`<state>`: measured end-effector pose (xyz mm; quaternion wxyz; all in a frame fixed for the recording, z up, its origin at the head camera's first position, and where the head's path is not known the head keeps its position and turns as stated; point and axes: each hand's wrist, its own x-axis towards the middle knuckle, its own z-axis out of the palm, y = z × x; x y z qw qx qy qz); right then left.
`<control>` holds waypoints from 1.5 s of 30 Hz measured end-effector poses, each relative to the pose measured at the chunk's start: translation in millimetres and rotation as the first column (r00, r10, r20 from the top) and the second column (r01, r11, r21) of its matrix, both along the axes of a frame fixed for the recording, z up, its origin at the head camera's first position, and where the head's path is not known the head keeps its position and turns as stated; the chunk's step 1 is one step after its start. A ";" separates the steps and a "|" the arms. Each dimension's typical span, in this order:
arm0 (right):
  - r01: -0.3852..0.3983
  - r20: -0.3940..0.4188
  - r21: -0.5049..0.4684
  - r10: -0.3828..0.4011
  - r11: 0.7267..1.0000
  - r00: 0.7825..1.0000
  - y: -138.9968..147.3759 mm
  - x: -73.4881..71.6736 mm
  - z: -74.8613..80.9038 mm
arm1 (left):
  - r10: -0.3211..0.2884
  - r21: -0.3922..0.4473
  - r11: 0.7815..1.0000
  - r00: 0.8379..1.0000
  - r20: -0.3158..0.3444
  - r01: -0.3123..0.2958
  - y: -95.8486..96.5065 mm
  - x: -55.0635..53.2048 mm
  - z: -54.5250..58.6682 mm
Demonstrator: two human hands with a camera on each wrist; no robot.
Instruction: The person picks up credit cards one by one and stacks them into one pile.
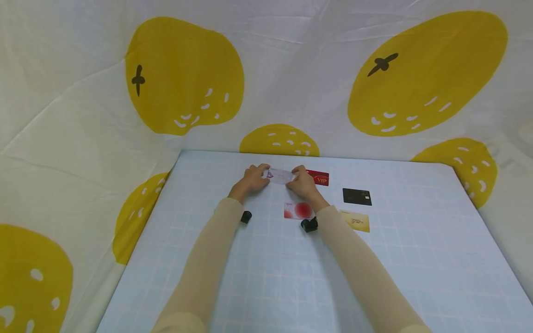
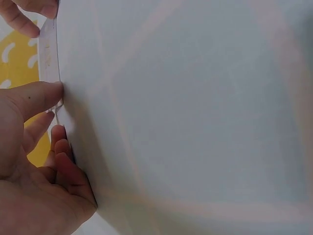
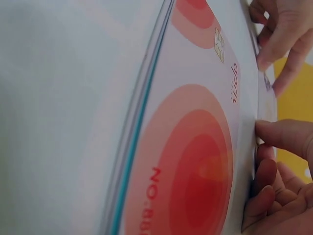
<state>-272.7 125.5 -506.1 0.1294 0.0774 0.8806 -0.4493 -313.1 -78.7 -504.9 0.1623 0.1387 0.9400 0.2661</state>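
Note:
A pale white-purple card (image 1: 280, 175) lies between my two hands at the far part of the table. My left hand (image 1: 254, 178) pinches its left end, thumb on the near edge and a finger at the far edge. At the opposite end, my right hand (image 1: 304, 184) pinches the card the same way. The left wrist view shows the card (image 2: 49, 54) nearly edge-on, close over the tabletop, with the left thumb (image 2: 41, 98) on its edge. Just right of the right hand lies a red VIP card (image 1: 320, 178), partly covered by that hand.
Nearer me lies a white card with red circles (image 1: 300, 210), large in the right wrist view. To the right are a black card (image 1: 357, 196) and a yellow card (image 1: 357, 221), the latter partly behind my right sleeve. A fruit-patterned curtain (image 1: 291, 83) stands behind the table.

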 end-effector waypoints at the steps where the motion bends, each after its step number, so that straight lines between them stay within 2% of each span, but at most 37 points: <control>1: -0.001 -0.005 -0.001 0.001 1.000 1.000 0.0 0.3 0.2 | 0.002 0.004 1.000 1.000 0.000 -0.002 -0.1 0.2 -0.1; 6: -0.007 -0.027 -0.013 0.007 1.000 1.000 -0.3 1.2 -0.7 | 0.029 0.049 0.998 1.000 0.006 -0.029 -0.3 3.9 2.1; 11: 0.019 -0.006 -0.033 -0.020 0.999 1.000 0.8 -1.4 -5.1 | 0.044 0.072 0.996 0.999 -0.013 -0.043 -0.4 7.7 3.5; 17: 0.033 0.018 -0.118 -0.031 0.992 0.999 2.6 2.5 1.0 | 0.073 0.081 0.994 0.997 -0.025 -0.071 2.3 9.3 4.7; 23: 0.052 0.030 -0.176 -0.047 0.983 0.998 4.5 7.4 10.0 | 0.101 0.100 0.990 0.993 -0.062 -0.095 7.9 9.2 -0.1; 26: 0.052 0.034 -0.169 -0.047 0.984 0.998 4.7 7.9 10.2 | 0.119 0.085 0.990 0.989 -0.091 -0.111 9.8 9.7 -3.1; 31: 0.046 0.024 -0.185 -0.042 0.982 0.999 5.5 10.2 7.7 | 0.139 0.117 0.985 0.984 -0.112 -0.126 10.7 14.2 -3.5; 35: 0.052 0.021 -0.208 -0.048 0.977 0.999 7.1 12.6 6.1 | 0.145 0.181 0.976 0.983 -0.115 -0.123 9.6 17.8 -6.6; 40: 0.048 0.012 -0.238 -0.047 0.970 0.999 12.8 17.9 8.5 | 0.161 0.272 0.953 0.984 -0.080 -0.134 7.6 23.9 -8.2; 45: 0.040 0.007 -0.262 -0.040 0.964 0.999 19.9 25.9 11.6 | 0.185 0.318 0.933 0.982 -0.031 -0.165 7.5 35.5 -2.5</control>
